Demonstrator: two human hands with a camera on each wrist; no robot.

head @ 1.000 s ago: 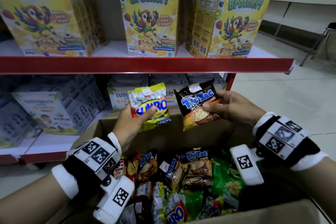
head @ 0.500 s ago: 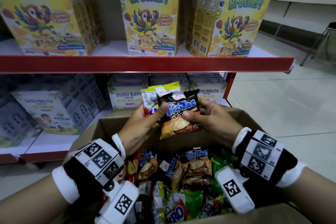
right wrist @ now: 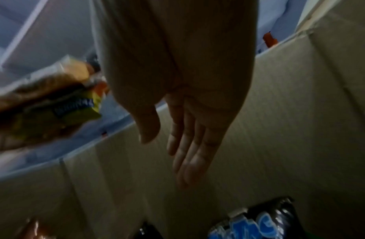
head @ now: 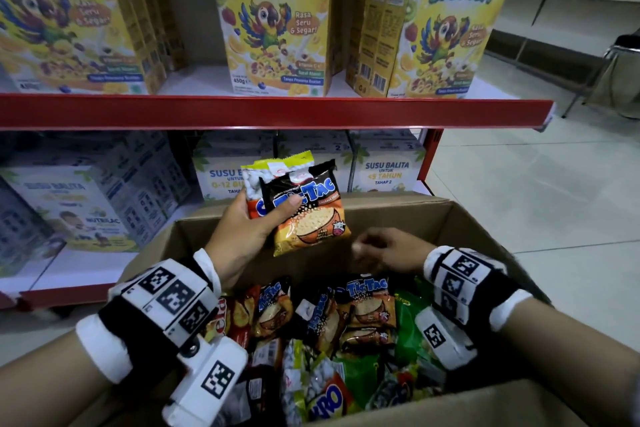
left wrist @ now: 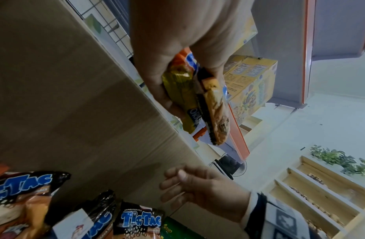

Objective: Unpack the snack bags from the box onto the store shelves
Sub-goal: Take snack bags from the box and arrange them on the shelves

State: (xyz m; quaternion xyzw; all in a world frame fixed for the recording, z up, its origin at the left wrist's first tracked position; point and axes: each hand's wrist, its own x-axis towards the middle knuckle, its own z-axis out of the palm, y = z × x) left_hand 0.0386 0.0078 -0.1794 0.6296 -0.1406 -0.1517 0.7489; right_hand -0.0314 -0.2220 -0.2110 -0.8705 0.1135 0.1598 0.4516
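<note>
My left hand (head: 258,224) holds two snack bags stacked together above the box's far wall: a black and orange Tic Tac bag (head: 308,210) in front and a yellow-green Sukro bag (head: 265,172) behind it. The thumb presses on the Tic Tac bag's front. In the left wrist view both bags (left wrist: 200,98) sit edge-on between thumb and fingers. My right hand (head: 379,248) is empty, fingers relaxed, low inside the cardboard box (head: 460,218). In the right wrist view its fingers (right wrist: 187,148) are straight in front of the box wall. Several snack bags (head: 363,308) fill the box.
A red-edged shelf (head: 277,111) above carries tall yellow cereal boxes (head: 277,21) with gaps between them. The lower shelf holds milk-powder boxes (head: 384,170). To the right is pale tiled floor (head: 536,191) and a metal chair (head: 620,55).
My right hand passed the Tic Tac bag to my left hand, let go and dropped into the box. My left hand now holds both bags together.
</note>
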